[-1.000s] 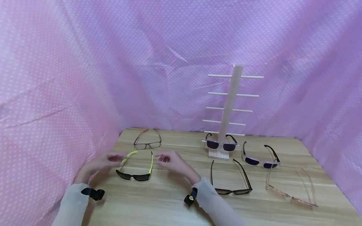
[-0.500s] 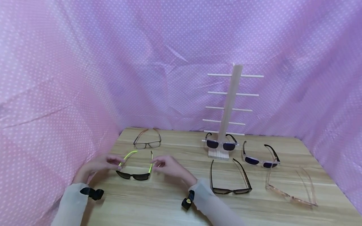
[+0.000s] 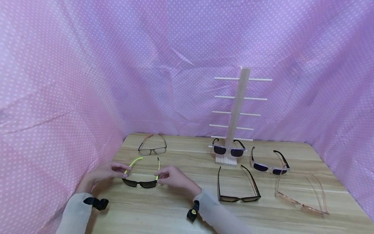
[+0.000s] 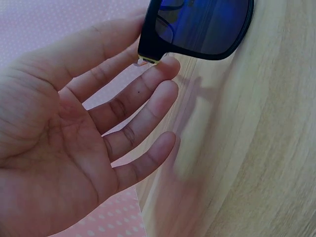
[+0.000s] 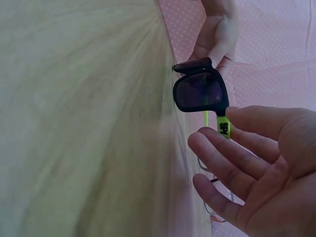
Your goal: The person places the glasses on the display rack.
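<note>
Sunglasses with a black front and dark lenses (image 3: 148, 184) and yellow-green temples (image 3: 135, 161) stand with temples unfolded at the left of the wooden table. My left hand (image 3: 112, 171) pinches their left temple near the hinge between thumb and fingers. At the opposite hinge, my right hand (image 3: 175, 177) pinches the other temple. The left wrist view shows one dark lens (image 4: 205, 27) beside the fingertips. In the right wrist view, dark letters mark the green temple (image 5: 223, 127), and the thumb (image 5: 256, 118) touches it at the frame corner.
Behind lie thin-rimmed eyeglasses (image 3: 152, 151). A wooden display stand (image 3: 240, 97) with several crossbars carries dark-lensed sunglasses (image 3: 236, 152) low down. On the right lie clear-framed sunglasses (image 3: 260, 167), brown-black sunglasses (image 3: 241, 199) and pale pink clear glasses (image 3: 301, 203). Dotted pink cloth (image 3: 175, 65) surrounds the table.
My right hand has come left and down onto the right temple, and the left fingers have closed on the left one. The sunglasses have shifted slightly to the right.
</note>
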`<state>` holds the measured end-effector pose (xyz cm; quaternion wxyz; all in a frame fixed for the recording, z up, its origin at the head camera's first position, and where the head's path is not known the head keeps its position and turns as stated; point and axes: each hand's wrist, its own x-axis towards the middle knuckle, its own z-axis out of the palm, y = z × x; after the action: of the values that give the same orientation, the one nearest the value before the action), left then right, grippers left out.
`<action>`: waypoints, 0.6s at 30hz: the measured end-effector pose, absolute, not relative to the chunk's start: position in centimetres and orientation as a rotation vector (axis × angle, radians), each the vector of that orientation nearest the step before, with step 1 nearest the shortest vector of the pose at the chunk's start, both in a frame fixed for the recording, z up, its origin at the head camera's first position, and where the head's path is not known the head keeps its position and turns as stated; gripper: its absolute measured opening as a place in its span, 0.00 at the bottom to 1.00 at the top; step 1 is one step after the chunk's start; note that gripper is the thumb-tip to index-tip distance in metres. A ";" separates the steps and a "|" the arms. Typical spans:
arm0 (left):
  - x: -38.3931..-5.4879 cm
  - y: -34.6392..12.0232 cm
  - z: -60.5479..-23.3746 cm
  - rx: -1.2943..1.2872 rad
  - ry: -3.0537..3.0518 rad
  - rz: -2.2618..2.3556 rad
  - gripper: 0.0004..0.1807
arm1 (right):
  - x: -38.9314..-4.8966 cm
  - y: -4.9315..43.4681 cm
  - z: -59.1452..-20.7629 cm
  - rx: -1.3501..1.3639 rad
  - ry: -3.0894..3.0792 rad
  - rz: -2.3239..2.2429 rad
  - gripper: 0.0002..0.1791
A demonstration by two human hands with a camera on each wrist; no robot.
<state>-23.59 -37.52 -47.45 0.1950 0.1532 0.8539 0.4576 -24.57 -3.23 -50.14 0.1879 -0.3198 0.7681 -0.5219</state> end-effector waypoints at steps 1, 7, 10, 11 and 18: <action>-23.6 -37.5 -47.5 0.439 2.393 1.282 0.24 | -24.6 -3.1 -50.2 -0.883 2.169 -1.471 0.17; -23.7 -37.4 -47.7 0.498 2.345 1.300 0.28 | -25.0 -2.4 -49.9 -0.852 2.226 -1.492 0.17; -23.8 -37.1 -47.7 0.503 2.333 1.305 0.30 | -25.3 -2.0 -49.5 -0.827 2.243 -1.527 0.16; -23.8 -37.0 -47.6 0.501 2.336 1.305 0.31 | -25.3 -1.9 -49.4 -0.823 2.243 -1.541 0.16; -24.1 -36.0 -47.3 0.507 2.337 1.395 0.32 | -25.9 -0.7 -48.1 -0.801 2.262 -1.565 0.17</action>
<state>-24.08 -35.99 -47.31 0.1855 0.1799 0.8295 0.4951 -25.94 -0.67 -48.12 0.1379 -0.2769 0.7820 -0.5411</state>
